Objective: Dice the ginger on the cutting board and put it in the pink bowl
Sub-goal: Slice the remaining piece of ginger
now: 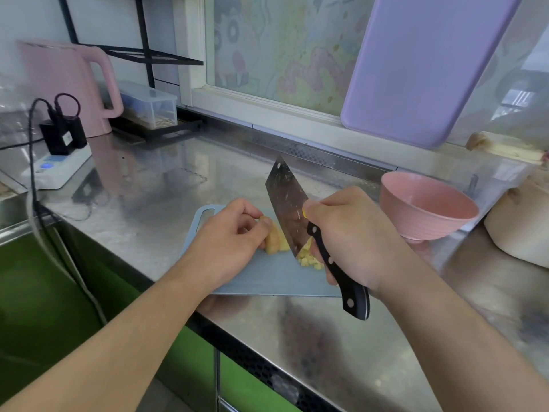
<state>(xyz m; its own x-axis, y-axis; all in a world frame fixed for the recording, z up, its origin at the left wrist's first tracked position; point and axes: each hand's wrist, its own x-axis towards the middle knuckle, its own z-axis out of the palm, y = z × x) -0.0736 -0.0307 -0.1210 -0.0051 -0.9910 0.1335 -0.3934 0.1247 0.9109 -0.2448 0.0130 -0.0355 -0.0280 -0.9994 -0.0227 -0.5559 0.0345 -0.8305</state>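
While my right hand grips the black riveted handle of the steel cleaver, its blade stands tilted with the edge down on the pale blue plastic cutting board. My left hand curls its fingers over the uncut yellow ginger chunk, just at 9 o'clock of the blade. Small diced ginger cubes lie at 3 o'clock of the blade, under my right hand. I see the ribbed pink bowl on the steel tabletop at 2 o'clock of the board, apart from it.
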